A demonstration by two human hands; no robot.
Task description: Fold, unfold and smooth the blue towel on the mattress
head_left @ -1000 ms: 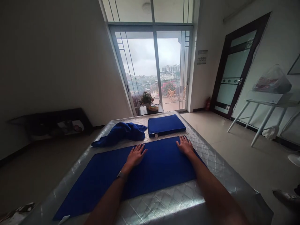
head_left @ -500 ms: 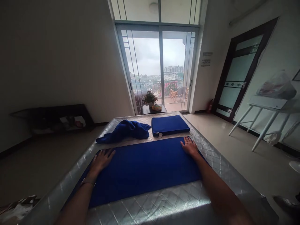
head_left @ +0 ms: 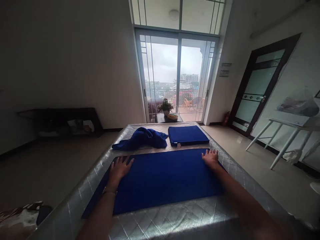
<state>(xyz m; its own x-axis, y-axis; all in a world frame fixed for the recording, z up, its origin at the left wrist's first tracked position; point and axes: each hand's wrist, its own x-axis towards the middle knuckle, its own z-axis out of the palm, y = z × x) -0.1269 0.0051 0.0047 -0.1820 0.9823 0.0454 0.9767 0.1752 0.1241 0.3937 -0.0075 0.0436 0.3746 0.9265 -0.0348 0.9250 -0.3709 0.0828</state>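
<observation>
A blue cloth [head_left: 165, 181] lies spread flat across the mattress [head_left: 175, 223] in front of me. My left hand [head_left: 120, 168] rests on its far left corner, fingers spread. On the far right corner lies my right hand [head_left: 210, 157], palm down with the fingers apart. Just beyond the cloth's far edge sits a neat folded stack of blue cloth [head_left: 188, 134] with a small white tag at its front. To the left of that stack is a crumpled blue cloth [head_left: 143, 138], bunched in a loose heap.
The mattress has a silvery quilted cover. Past its far end stands a small dark table with a potted plant [head_left: 166, 106], before sliding glass doors [head_left: 178, 76]. At right, a white stool-like stand [head_left: 287, 133] carries a box and plastic bag. A dark low cabinet [head_left: 65, 123] is at left.
The view has shifted, so everything sits further right in the picture. Both hands remain flat on the spread cloth's far corners, with the right fingers slightly more bent.
</observation>
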